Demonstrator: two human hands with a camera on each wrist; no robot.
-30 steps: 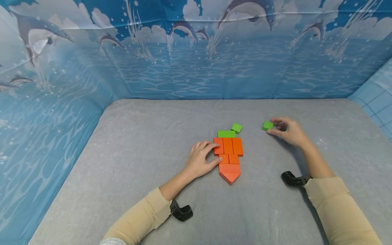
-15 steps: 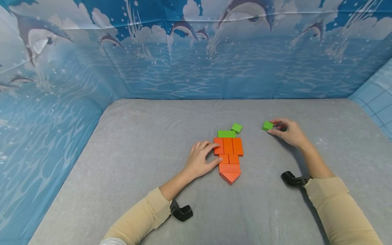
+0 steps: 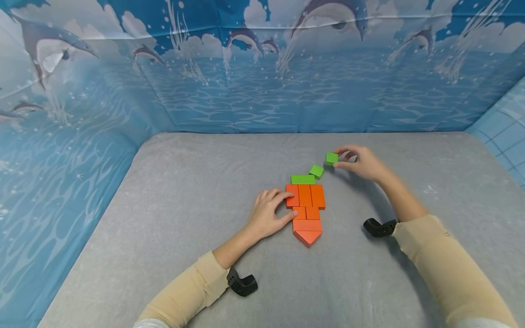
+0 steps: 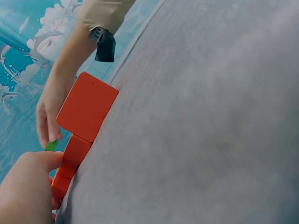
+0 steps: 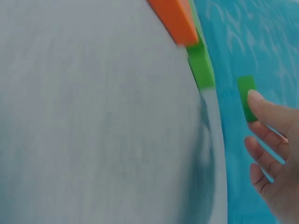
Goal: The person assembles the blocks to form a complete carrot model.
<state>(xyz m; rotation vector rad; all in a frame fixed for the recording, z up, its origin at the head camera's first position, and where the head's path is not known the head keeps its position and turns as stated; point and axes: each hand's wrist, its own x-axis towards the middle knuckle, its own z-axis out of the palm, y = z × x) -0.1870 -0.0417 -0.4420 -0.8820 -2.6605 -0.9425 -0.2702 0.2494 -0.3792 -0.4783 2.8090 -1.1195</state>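
Note:
My right hand [image 3: 362,161] pinches a small green block [image 3: 331,158] between thumb and fingertips. In the right wrist view that green block [image 5: 246,98] is held up off the grey surface. My left hand [image 3: 267,214] lies beside a flat figure of orange blocks [image 3: 305,196]. Its index finger touches the left tall block and its thumb touches a small block [image 3: 300,212] below. At the figure's near end lies an orange piece [image 3: 307,231] with a point facing me. A long green block [image 3: 303,179] adjoins the far end, with another small green block [image 3: 316,171] set askew at its right corner.
A grey cloth-covered table [image 3: 197,182] spreads under everything. Behind and to the left hangs a blue curtain [image 3: 254,100] printed with dolphins. Each wrist carries a black camera mount, such as the left mount [image 3: 243,282] close to the table.
My right hand has lifted the small green block and carried it leftward and slightly away from me, toward the skewed green block. My left hand and the orange blocks have stayed put.

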